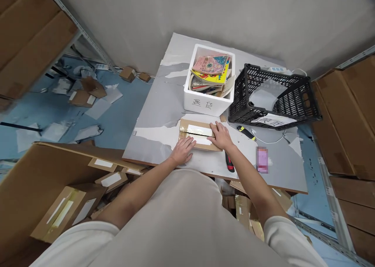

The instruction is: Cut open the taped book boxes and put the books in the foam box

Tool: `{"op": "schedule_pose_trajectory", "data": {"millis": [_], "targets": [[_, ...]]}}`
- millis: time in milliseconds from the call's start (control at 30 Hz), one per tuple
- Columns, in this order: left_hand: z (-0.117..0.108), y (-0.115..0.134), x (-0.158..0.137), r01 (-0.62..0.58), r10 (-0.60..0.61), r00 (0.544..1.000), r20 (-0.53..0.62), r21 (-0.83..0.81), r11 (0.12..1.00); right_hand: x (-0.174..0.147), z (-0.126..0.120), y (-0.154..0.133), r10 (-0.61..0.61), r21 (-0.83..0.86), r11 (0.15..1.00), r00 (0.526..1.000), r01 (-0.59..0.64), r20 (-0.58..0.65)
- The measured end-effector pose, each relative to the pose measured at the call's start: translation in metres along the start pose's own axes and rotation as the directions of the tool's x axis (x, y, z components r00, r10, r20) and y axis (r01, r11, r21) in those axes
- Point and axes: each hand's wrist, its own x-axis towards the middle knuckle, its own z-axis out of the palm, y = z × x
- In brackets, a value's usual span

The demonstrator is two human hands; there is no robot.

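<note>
A small flat cardboard box (197, 145) lies on the table in front of me, with brown tape at its left end. White label strips run along both sides of a dark slit in its top. My left hand (182, 150) rests on the near left edge of the box, fingers stretched over the top and thumb apart. On the right end lies my right hand (222, 136), open, with its fingers spread flat and its thumb near the slit. Close to my right wrist is a red and black cutter-like tool (229, 163), partly hidden by the forearm.
Behind the box stands a white foam box (205, 104) of books, beside a black plastic crate (275, 99). A yellow-black utility knife (246, 132) and a pink blurred item (262, 159) lie rightward. A large carton (29, 181) of small boxes stands left of the table (158, 103).
</note>
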Motion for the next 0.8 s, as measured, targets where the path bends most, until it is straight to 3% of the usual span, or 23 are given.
{"op": "schedule_pose_trajectory", "data": {"millis": [100, 200, 300, 367, 433, 533, 567, 600, 667, 733, 800], "targets": [[0.0, -0.001, -0.001, -0.017, 0.017, 1.0, -0.004, -0.023, 1.0, 0.02, -0.013, -0.004, 0.023, -0.081, 0.997, 0.997, -0.017, 0.072], [0.001, -0.001, -0.005, -0.048, 0.048, 0.999, -0.025, -0.038, 0.998, 0.037, -0.031, 0.009, 0.203, -0.057, 0.978, 0.975, -0.199, 0.089], [-0.005, 0.001, -0.006, -0.058, 0.057, 0.998, -0.037, -0.046, 0.997, 0.046, -0.045, 0.018, 0.369, -0.023, 0.927, 0.92, -0.375, -0.131], [-0.015, -0.001, -0.001, -0.023, 0.021, 0.999, -0.046, -0.045, 0.999, 0.038, -0.045, 0.014, 0.268, -0.024, 0.957, 0.916, -0.288, -0.299], [-0.029, -0.009, 0.008, 0.025, -0.026, 0.998, -0.058, -0.03, 0.999, 0.017, -0.038, 0.003, 0.012, -0.072, 0.997, 0.939, -0.039, -0.343], [-0.053, -0.033, 0.023, 0.021, -0.021, 0.999, -0.031, 0.004, 1.0, -0.022, -0.023, -0.017, -0.313, -0.083, 0.949, 0.938, 0.303, -0.149], [-0.058, -0.043, 0.028, -0.002, 0.002, 1.0, -0.004, 0.006, 1.0, -0.032, -0.019, -0.023, -0.324, -0.071, 0.945, 0.942, 0.319, -0.086], [-0.062, -0.054, 0.031, -0.031, 0.031, 0.999, 0.027, -0.002, 1.0, -0.04, -0.016, -0.028, -0.299, -0.056, 0.953, 0.954, 0.297, -0.03], [-0.064, -0.072, 0.034, -0.092, 0.095, 0.993, 0.075, -0.046, 0.995, -0.048, -0.014, -0.035, -0.13, -0.035, 0.991, 0.991, 0.131, 0.033], [-0.058, -0.085, 0.034, -0.139, 0.148, 0.986, 0.078, -0.107, 0.984, -0.05, -0.015, -0.039, 0.016, -0.022, 1.0, 0.997, -0.015, 0.069], [-0.05, -0.09, 0.031, -0.15, 0.158, 0.987, 0.04, -0.155, 0.977, -0.053, -0.014, -0.042, 0.04, -0.031, 0.999, 0.997, -0.038, 0.071]]}}
